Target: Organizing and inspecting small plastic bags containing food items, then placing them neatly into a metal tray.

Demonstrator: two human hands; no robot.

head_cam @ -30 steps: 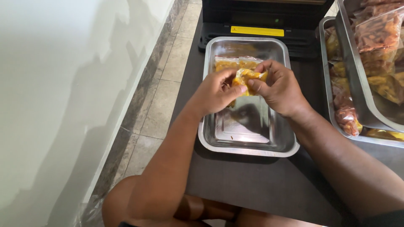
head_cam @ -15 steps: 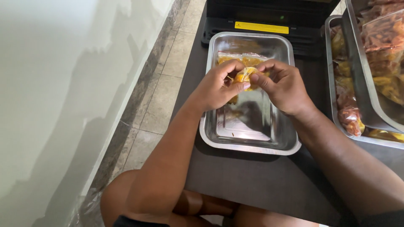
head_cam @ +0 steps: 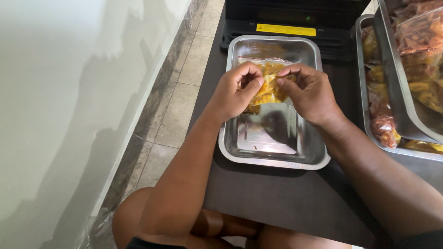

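Hands (head_cam: 274, 90) lower, both pinching bag (head_cam: 270, 87)

We are seeing bright, even daylight; our arms are casting soft shadows on the pale wall (head_cam: 69, 115), and the steel tray (head_cam: 277, 159) is glaring mildly, everything sharp.
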